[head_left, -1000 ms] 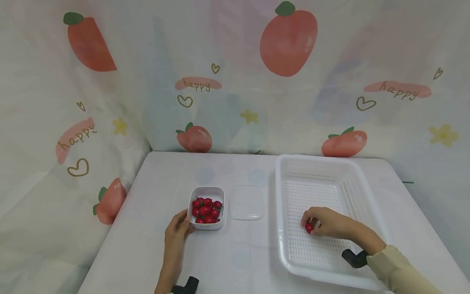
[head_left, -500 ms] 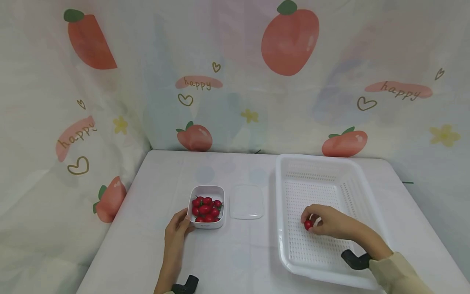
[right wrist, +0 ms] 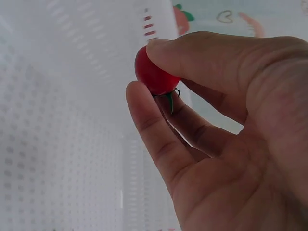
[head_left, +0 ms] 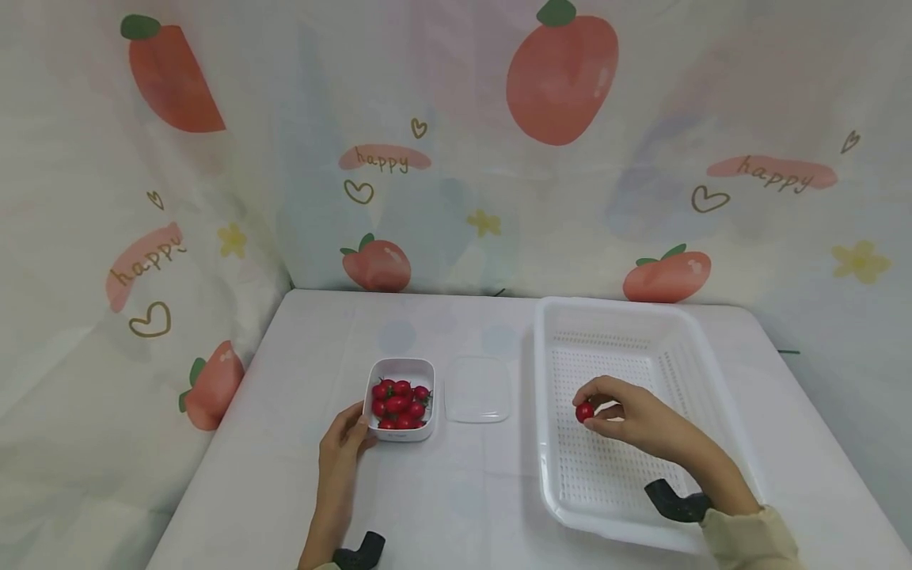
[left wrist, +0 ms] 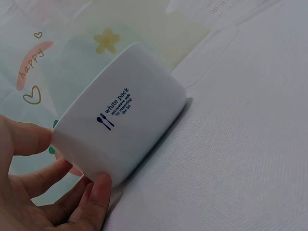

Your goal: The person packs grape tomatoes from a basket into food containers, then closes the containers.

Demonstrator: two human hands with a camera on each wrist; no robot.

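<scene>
- Pale cloth backdrop (head_left: pixel 456 87) printed with red fruits, yellow flowers, hearts and the word "happy", hanging behind and to the left.
- White cloth-covered table (head_left: pixel 249 483), beneath everything else.
- White, rectangular, perforated plastic basket (head_left: pixel 606 356) on the table's right side.
- Right hand (head_left: pixel 630 416), above the basket's floor, with a pale sleeve (head_left: pixel 748 538) at its wrist; thumb and fingers are clamped on one tomato.
- Left hand (head_left: pixel 345 443), beside the table's middle, its fingers bent and gripping a container by its left side, one fingertip near the base.
- White, smooth container (head_left: pixel 408 435) with rounded corners, resting on the table left of the basket (dark lettering on its wall reads "white pack", next to a fork and spoon).
- Clear, rounded-square plastic lid (head_left: pixel 477 388), lying flat between container and basket, just beside the container.
- Black angled pieces (head_left: pixel 362 552), one at each wrist.
- Glossy red cherry tomatoes (head_left: pixel 397 404), some with green stems, clustered inside the container.
- Single round red cherry tomato (right wrist: pixel 155 72), green stem showing, pinched in the right hand over the basket, well apart from the container.
</scene>
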